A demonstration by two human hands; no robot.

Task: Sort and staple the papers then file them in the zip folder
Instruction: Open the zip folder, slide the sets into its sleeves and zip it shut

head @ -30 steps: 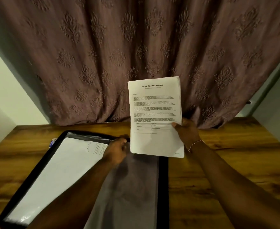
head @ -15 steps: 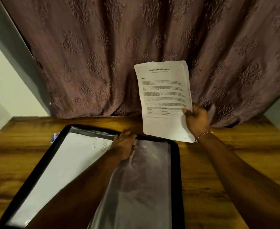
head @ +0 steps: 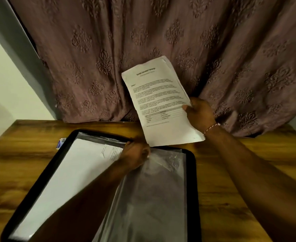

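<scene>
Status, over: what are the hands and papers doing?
Right hand holds paper stack aloft. Left hand grips zip folder at its opening. Nothing blocking.

The top page of the stack point(head: 159, 102), held above the far edge of the tabletop point(head: 239, 172), carries the centred heading "Sample Education Transcript", with the sub-heading "Section 1" below it at the left margin. The subtitle line, the body paragraphs and the table near the foot of that page are too small and blurred to read. Print on the sheet point(head: 70, 172) inside the folder point(head: 191, 172) and on the blue item point(head: 60, 143) at the folder's far left corner is likewise illegible.
</scene>
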